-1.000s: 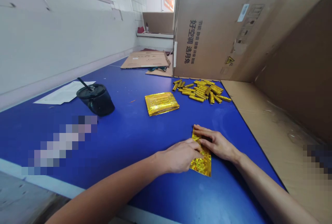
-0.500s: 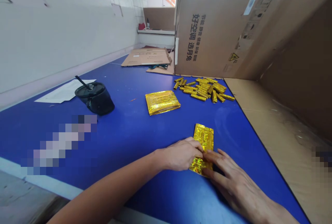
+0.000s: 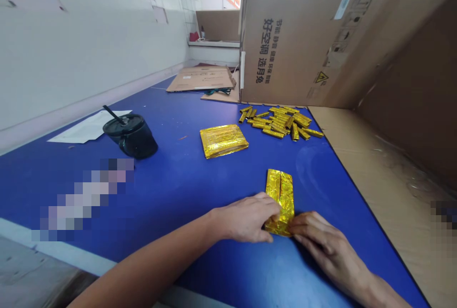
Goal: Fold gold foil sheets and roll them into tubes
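A gold foil piece lies on the blue tabletop in front of me, longer than it is wide. Its two sides are folded in, leaving a narrow seam down the middle. My left hand grips its left lower part with curled fingertips on top, thumb lower down. At the lower right edge, the fingers of my right hand are pressed together, pinching the foil. Farther back sits a flat stack of gold foil. Beyond it is a loose pile of small gold foil tubes.
A dark lidded mug with a stick in it stands at the left, beside white paper. A large cardboard box rises behind the pile, and flattened cardboard lies at the back. More cardboard borders the right table edge.
The foil's right side now lies folded over toward the middle, and a straight seam shows. My right hand has drawn back to the lower right edge; my left hand has shifted slightly.
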Motion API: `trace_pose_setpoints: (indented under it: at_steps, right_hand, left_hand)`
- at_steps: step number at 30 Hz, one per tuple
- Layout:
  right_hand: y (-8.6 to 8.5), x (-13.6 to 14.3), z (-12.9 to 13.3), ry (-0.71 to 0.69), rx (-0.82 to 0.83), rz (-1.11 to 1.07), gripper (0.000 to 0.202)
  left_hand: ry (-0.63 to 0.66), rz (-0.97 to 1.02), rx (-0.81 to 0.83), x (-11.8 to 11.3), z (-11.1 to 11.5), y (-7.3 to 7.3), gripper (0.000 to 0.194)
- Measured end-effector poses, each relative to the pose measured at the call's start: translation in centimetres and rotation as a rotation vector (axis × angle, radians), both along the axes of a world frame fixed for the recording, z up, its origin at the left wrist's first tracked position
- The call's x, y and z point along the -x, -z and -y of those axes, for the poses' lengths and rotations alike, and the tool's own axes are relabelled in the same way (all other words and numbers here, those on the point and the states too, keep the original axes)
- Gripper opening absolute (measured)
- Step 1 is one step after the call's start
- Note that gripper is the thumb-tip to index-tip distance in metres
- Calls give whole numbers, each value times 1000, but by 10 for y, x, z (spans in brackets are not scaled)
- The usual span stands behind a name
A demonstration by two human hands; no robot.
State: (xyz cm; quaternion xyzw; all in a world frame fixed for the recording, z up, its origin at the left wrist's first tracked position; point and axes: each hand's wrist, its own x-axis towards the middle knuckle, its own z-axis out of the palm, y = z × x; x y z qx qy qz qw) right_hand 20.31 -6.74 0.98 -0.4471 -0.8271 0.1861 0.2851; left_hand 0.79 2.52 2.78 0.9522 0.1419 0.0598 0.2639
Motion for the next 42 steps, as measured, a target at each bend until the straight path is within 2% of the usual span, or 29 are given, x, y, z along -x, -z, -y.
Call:
trace_pose_setpoints:
  at_steps: [4, 9, 18, 27, 35, 42]
  right_hand:
    - [3, 1, 0, 27, 1, 9, 23]
    - [4, 2, 0, 81, -6, 16, 20]
    - [-2, 2, -7, 210, 194, -128, 19]
    - [0, 4, -16, 364, 331, -138, 22]
    - [0, 5, -18, 405, 341, -86, 23]
    - [-2, 6, -20, 411, 344, -54, 23]
  left_hand:
    - [-12, 70, 23, 0, 1, 3, 11]
    - [-21, 121, 41, 0, -1, 7, 13]
    - [-128, 124, 71, -2, -1, 10, 13]
    - [-270, 157, 134, -7, 0, 16, 11]
    - [-429, 113, 178, -12, 6, 14, 8]
    - [-479, 42, 156, -13, 7, 15, 7]
